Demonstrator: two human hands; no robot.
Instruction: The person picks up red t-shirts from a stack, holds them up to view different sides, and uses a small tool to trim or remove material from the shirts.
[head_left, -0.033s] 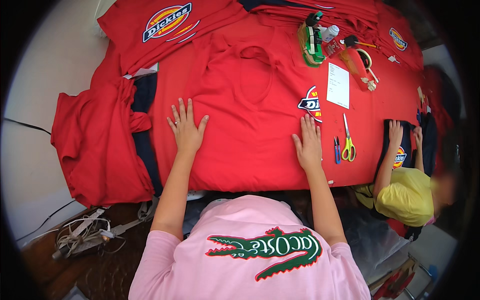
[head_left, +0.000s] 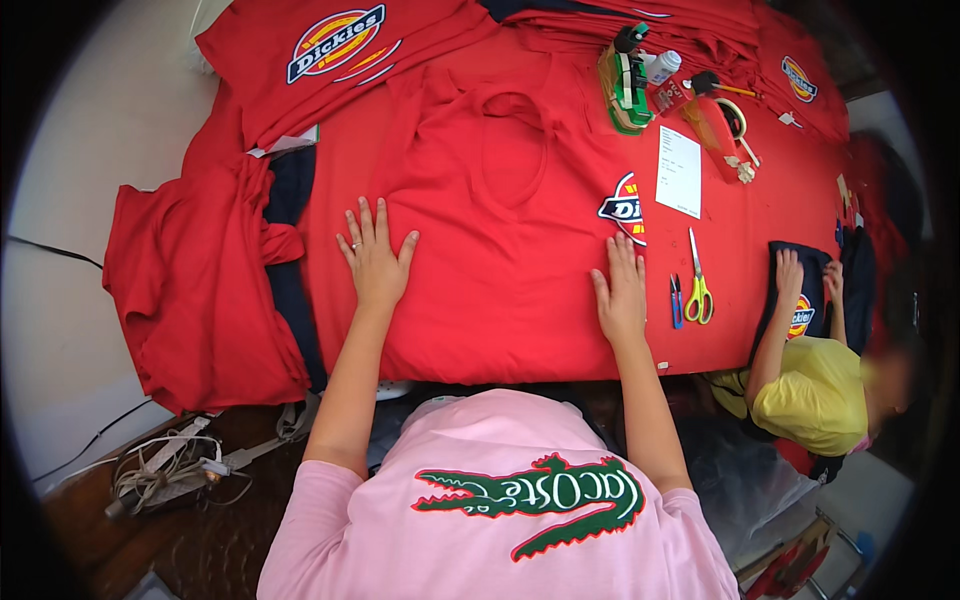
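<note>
A red T-shirt (head_left: 480, 270) lies spread on the table in front of me, its round neck opening toward the far side. A printed patch (head_left: 624, 208) shows at its right edge. My left hand (head_left: 377, 262) rests flat on the left part of the shirt, fingers spread, a ring on one finger. Flat on the right part, just below the patch, is my right hand (head_left: 622, 300), its fingers stretched out. Neither hand grips anything. To the right of it lie blue thread snips (head_left: 677, 302) and yellow-handled scissors (head_left: 699, 290).
Red shirts are heaped at the left (head_left: 190, 290) and far side (head_left: 330, 70). At the far right stand a green tape dispenser (head_left: 627, 90), a white bottle (head_left: 663, 67) and a paper slip (head_left: 679, 172). A co-worker in yellow (head_left: 810, 395) handles a dark garment (head_left: 785, 270) at the right.
</note>
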